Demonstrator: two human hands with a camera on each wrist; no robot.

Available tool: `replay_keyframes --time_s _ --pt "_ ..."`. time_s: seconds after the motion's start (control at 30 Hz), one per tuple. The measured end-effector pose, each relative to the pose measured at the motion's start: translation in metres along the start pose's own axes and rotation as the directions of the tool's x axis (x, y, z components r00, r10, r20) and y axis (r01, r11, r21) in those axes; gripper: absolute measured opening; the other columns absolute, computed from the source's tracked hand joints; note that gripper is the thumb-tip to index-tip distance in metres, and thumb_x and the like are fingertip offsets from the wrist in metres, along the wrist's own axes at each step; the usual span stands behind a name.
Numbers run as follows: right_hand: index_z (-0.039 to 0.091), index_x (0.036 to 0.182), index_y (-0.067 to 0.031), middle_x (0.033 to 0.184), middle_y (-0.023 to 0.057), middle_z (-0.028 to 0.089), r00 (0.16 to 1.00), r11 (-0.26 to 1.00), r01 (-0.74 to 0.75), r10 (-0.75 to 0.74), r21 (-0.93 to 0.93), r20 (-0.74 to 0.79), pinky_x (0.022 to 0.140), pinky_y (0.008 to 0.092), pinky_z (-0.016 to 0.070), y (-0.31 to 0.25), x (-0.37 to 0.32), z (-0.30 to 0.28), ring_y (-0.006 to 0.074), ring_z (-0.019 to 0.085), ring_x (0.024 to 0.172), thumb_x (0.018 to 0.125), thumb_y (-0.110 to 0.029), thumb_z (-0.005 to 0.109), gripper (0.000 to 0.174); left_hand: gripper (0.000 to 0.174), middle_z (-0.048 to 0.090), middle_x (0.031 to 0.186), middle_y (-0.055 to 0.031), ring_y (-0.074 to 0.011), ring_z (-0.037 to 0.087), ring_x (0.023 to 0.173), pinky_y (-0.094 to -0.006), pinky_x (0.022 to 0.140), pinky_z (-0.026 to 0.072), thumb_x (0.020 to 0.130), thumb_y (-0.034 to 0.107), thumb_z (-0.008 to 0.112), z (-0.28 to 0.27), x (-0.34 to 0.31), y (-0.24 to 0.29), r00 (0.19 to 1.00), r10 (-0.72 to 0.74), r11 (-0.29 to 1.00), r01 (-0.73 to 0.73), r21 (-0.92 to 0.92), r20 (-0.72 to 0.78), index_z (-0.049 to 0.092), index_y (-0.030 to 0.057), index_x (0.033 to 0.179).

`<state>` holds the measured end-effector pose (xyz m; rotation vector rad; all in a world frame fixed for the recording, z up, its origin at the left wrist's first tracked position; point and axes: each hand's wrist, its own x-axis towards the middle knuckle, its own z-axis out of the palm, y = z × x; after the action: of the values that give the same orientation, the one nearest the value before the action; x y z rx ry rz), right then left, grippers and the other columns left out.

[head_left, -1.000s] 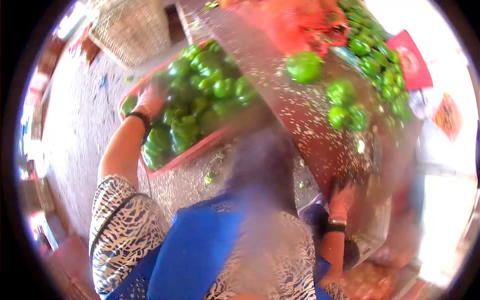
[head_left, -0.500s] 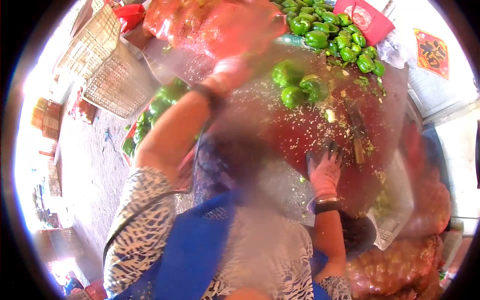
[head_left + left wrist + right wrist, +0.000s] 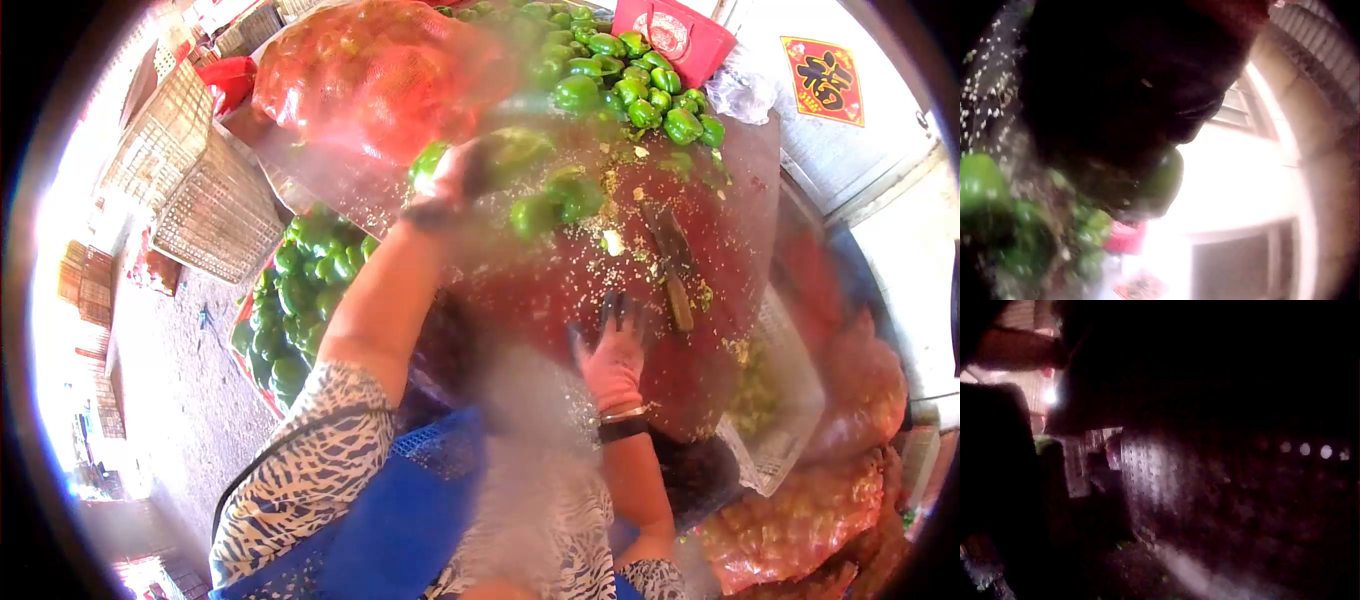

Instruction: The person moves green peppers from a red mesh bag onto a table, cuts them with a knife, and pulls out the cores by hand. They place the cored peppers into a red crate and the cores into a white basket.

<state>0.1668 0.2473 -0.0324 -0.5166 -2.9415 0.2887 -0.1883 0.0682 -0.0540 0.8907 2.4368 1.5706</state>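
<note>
My left hand point(image 3: 455, 178), in a pink glove with dark fingers, grips a green bell pepper point(image 3: 427, 163) above the far left part of the red tabletop point(image 3: 560, 300). In the left wrist view, the dark glove covers most of a bell pepper point(image 3: 1169, 178). Just right of that hand, a blurred green pepper point(image 3: 520, 150) shows, with more bell peppers point(image 3: 534, 215) on the table in front. My right hand point(image 3: 612, 362), gloved alike, rests on the tabletop near its front edge, fingers spread. A knife point(image 3: 672, 262) lies beyond its fingertips. The right wrist view is mostly dark.
A crate of green peppers point(image 3: 290, 290) stands on the floor at left, by wicker baskets point(image 3: 215, 210). On the table are a red mesh sack point(image 3: 370, 80), a pepper pile point(image 3: 640, 75), a red bag point(image 3: 672, 40) and scattered seeds. A white crate point(image 3: 790, 400) stands at right.
My left hand has gone from the pepper crate to above the table, carrying a pepper. The head view has turned right. My right hand stays at the table's near side, fingers spread.
</note>
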Motion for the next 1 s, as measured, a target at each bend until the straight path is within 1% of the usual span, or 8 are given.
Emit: replay_keyframes --time_s 0.07,0.1,0.2,0.47,0.57,0.7,0.93,1.0 --pt "0.034 0.142 -0.0046 0.143 0.0241 0.031 0.996 0.810 -0.015 0.063 0.586 -0.062 0.109 0.0472 0.0291 0.031 0.005 0.031 0.0401 0.031 0.132 0.078 -0.036 0.071 0.080 0.029 0.062 0.118 -0.0095 -0.0248 0.062 0.101 -0.0328 0.080 0.0515 0.088 0.016 0.058 -0.001 -0.056 0.098 0.913 0.392 0.860 -0.408 0.306 0.113 0.060 0.0025 0.114" --pt "0.035 0.141 -0.0040 0.142 0.0243 0.032 0.993 0.736 -0.059 0.113 0.675 -0.035 0.109 0.0451 0.0283 0.027 0.008 0.014 0.0380 0.031 0.132 0.075 -0.031 0.074 0.081 0.033 0.064 0.113 -0.0117 -0.0227 0.061 0.100 -0.0326 0.082 0.0505 0.088 0.017 0.059 0.008 -0.081 0.134 0.991 0.066 0.949 -0.025 -0.314 0.119 0.059 0.0006 0.116" --pt "0.039 0.138 -0.0022 0.132 0.0202 0.043 0.990 0.634 0.053 0.068 0.771 -0.124 0.101 0.0394 0.0379 0.007 0.018 -0.022 0.0300 0.044 0.120 0.077 -0.025 0.075 0.074 0.033 0.062 0.115 -0.0102 -0.0164 0.058 0.099 -0.0304 0.086 0.0479 0.092 0.019 0.055 0.043 -0.113 0.134 0.913 0.406 0.907 -0.397 -0.143 0.034 0.058 -0.0009 0.119" --pt "0.057 0.118 -0.0017 0.097 0.0058 0.062 0.916 0.034 -0.351 0.219 0.936 0.336 0.063 0.0233 0.0478 -0.020 0.050 -0.051 0.0111 0.058 0.075 0.090 -0.017 0.058 0.032 0.038 0.061 0.114 -0.0069 -0.0132 0.055 0.101 -0.0282 0.088 0.0467 0.097 0.022 0.051 0.103 -0.136 0.123 0.993 0.104 0.890 -0.066 -0.452 0.059 0.050 -0.0024 0.126" --pt "0.056 0.117 0.0002 0.099 0.0071 0.061 0.966 0.117 -0.044 0.258 0.992 0.012 0.069 0.0261 0.0500 -0.018 0.057 -0.045 0.0150 0.058 0.080 0.090 -0.018 0.059 0.033 0.035 0.061 0.112 -0.0060 -0.0129 0.056 0.101 -0.0277 0.087 0.0470 0.096 0.017 0.053 0.115 -0.135 0.110 0.994 0.110 0.938 -0.106 -0.331 -0.010 0.051 -0.0019 0.125" --pt "0.048 0.126 0.0025 0.113 0.0212 0.055 0.915 0.805 0.122 0.136 0.580 -0.380 0.091 0.0411 0.0448 -0.031 0.050 -0.025 0.0350 0.054 0.106 0.082 -0.013 0.063 0.049 0.031 0.060 0.112 -0.0067 -0.0172 0.057 0.101 -0.0308 0.091 0.0452 0.086 0.007 0.058 0.132 -0.135 0.109 0.991 0.135 0.914 -0.123 -0.387 0.005 0.056 0.0029 0.117" --pt "0.040 0.132 0.0019 0.126 0.0257 0.044 0.957 0.884 0.079 0.062 0.460 -0.284 0.100 0.0421 0.0383 -0.076 0.018 -0.038 0.0403 0.046 0.117 0.078 -0.005 0.064 0.060 0.034 0.059 0.106 -0.0104 -0.0274 0.057 0.098 -0.0351 0.092 0.0441 0.063 0.013 0.070 0.106 -0.140 0.124 0.902 0.140 0.541 0.275 -0.795 0.407 0.066 0.0074 0.096" --pt "0.039 0.132 0.0021 0.126 0.0261 0.043 0.962 0.901 0.118 0.001 0.419 -0.273 0.100 0.0429 0.0385 -0.079 0.014 -0.045 0.0410 0.045 0.117 0.077 -0.004 0.064 0.061 0.035 0.061 0.104 -0.0115 -0.0281 0.058 0.098 -0.0345 0.088 0.0469 0.059 0.016 0.074 0.118 -0.134 0.105 0.908 0.242 0.724 0.066 -0.686 0.343 0.067 0.0054 0.091"
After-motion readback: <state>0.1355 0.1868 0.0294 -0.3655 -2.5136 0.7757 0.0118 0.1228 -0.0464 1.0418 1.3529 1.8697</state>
